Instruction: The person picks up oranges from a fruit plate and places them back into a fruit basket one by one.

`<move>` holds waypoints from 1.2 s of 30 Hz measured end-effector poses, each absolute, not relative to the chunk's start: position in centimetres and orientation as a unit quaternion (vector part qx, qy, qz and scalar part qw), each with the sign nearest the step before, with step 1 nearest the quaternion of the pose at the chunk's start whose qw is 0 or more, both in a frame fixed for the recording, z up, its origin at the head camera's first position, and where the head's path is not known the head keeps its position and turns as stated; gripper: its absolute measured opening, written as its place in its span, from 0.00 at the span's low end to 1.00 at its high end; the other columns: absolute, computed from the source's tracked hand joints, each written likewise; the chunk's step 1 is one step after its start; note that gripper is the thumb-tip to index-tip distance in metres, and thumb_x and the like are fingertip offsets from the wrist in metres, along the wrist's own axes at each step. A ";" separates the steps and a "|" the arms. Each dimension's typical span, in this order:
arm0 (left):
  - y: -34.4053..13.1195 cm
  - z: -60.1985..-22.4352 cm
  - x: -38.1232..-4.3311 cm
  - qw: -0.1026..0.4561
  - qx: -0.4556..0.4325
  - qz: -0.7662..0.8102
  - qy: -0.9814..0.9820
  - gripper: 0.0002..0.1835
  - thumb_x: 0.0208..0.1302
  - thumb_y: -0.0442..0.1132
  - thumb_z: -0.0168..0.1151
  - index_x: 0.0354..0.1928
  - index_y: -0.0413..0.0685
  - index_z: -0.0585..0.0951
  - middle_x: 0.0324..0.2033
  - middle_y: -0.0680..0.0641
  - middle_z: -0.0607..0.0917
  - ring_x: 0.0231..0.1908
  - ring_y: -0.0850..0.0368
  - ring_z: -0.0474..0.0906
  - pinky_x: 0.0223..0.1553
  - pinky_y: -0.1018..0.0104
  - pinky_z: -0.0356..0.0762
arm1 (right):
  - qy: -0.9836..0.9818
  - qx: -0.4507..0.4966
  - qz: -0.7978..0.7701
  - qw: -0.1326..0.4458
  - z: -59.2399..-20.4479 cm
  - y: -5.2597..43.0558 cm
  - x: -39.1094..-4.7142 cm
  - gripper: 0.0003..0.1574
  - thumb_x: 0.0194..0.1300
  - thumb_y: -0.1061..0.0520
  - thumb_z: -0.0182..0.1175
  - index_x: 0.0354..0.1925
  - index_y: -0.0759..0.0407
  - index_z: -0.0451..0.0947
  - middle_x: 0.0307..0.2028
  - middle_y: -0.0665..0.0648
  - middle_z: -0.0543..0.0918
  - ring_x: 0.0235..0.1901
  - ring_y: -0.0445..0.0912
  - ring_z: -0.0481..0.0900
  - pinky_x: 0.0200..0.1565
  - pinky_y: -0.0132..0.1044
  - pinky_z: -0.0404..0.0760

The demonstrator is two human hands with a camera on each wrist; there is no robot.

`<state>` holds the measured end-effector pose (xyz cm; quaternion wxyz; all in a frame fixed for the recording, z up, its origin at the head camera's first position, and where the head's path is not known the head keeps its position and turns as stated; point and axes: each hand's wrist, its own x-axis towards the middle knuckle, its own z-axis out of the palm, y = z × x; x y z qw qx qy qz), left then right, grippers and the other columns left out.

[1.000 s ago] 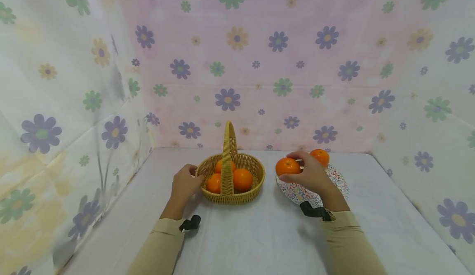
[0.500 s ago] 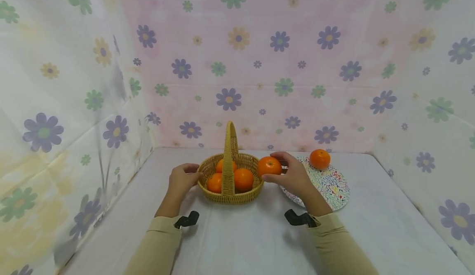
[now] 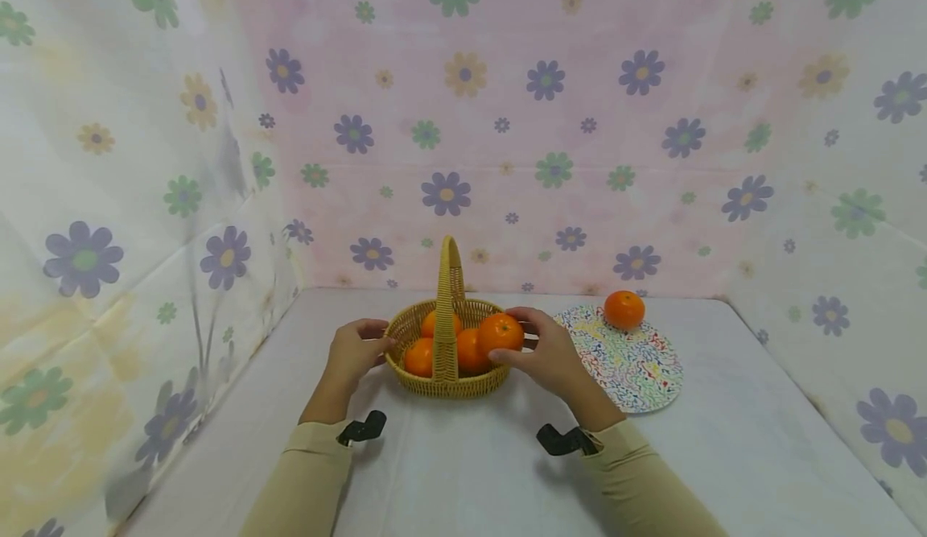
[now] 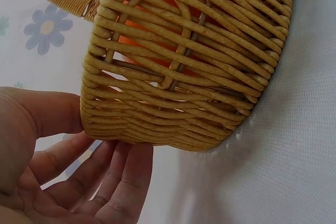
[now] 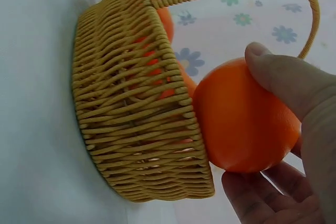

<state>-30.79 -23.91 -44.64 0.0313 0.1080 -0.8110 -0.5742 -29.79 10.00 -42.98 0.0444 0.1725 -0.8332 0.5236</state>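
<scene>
My right hand (image 3: pixel 552 360) holds an orange (image 3: pixel 500 334) between thumb and fingers, over the right side of a wicker basket (image 3: pixel 449 390). In the right wrist view the held orange (image 5: pixel 244 116) overlaps the basket's rim (image 5: pixel 181 85). Three more oranges lie inside: one at the front left (image 3: pixel 418 358), one behind it (image 3: pixel 432 324), and one at the right (image 3: pixel 471 353), partly covered by the held one. At the basket's left end, my left hand (image 3: pixel 353 358) grips the rim; the left wrist view shows its thumb (image 4: pixel 58 113) and fingertips against the wicker wall (image 4: pixel 173 98).
A round plate (image 3: pixel 640 372) with multicoloured speckles lies to the right, bearing one orange (image 3: pixel 624 310) near its back edge. The basket's tall arched handle (image 3: pixel 445 303) rises over its middle. Flowered cloth walls (image 3: pixel 507 142) enclose the white table (image 3: pixel 478 464) at the back and sides.
My right hand has carried the orange leftward from above the plate to over the basket's right side, uncovering more of the plate. My left hand has stayed at the basket's left end.
</scene>
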 end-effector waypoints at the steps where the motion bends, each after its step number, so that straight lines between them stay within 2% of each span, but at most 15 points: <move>1: -23.9 -44.6 -30.8 0.031 0.108 -0.573 -0.812 0.23 0.67 0.35 0.67 0.64 0.42 0.79 0.61 0.36 0.80 0.57 0.42 0.81 0.51 0.55 0.84 | -0.833 0.174 0.523 0.047 -43.0 9.9 -29.7 0.48 0.54 0.42 0.79 0.69 0.51 0.73 0.63 0.52 0.79 0.61 0.54 0.80 0.58 0.51 0.82; 7: -23.7 -44.6 -31.0 0.027 0.111 -0.566 -0.817 0.24 0.66 0.35 0.67 0.64 0.42 0.78 0.62 0.36 0.80 0.58 0.41 0.81 0.48 0.58 0.86 | -0.837 0.176 0.516 0.056 -43.3 9.3 -29.4 0.46 0.58 0.46 0.78 0.71 0.52 0.72 0.65 0.53 0.78 0.64 0.53 0.78 0.61 0.51 0.79; 14: -23.6 -44.7 -31.0 0.018 0.120 -0.561 -0.819 0.23 0.66 0.36 0.67 0.63 0.44 0.78 0.62 0.38 0.80 0.58 0.42 0.81 0.48 0.59 0.86 | -0.853 0.177 0.486 0.073 -44.0 8.7 -29.3 0.47 0.58 0.45 0.78 0.71 0.53 0.71 0.63 0.53 0.81 0.64 0.52 0.79 0.66 0.57 0.74; 19: -23.5 -44.4 -31.0 0.022 0.119 -0.558 -0.821 0.23 0.66 0.36 0.67 0.63 0.43 0.78 0.62 0.37 0.79 0.57 0.42 0.81 0.47 0.59 0.86 | -0.861 0.159 0.478 0.074 -44.0 8.5 -29.2 0.46 0.57 0.43 0.78 0.70 0.50 0.72 0.63 0.52 0.82 0.62 0.50 0.79 0.65 0.57 0.75; 28: -23.5 -44.3 -31.0 0.023 0.122 -0.558 -0.821 0.22 0.68 0.35 0.65 0.63 0.42 0.78 0.62 0.36 0.79 0.57 0.42 0.81 0.47 0.59 0.86 | -0.874 0.214 0.422 0.107 -43.3 8.2 -28.9 0.44 0.59 0.43 0.76 0.70 0.52 0.75 0.62 0.54 0.81 0.61 0.51 0.80 0.61 0.55 0.79; 36: -23.5 -44.6 -31.0 0.021 0.120 -0.552 -0.825 0.22 0.68 0.35 0.65 0.63 0.42 0.77 0.62 0.37 0.79 0.57 0.41 0.81 0.45 0.60 0.86 | -0.889 0.190 0.399 0.115 -43.5 8.1 -29.0 0.47 0.61 0.42 0.75 0.72 0.54 0.71 0.66 0.57 0.77 0.64 0.54 0.77 0.64 0.55 0.77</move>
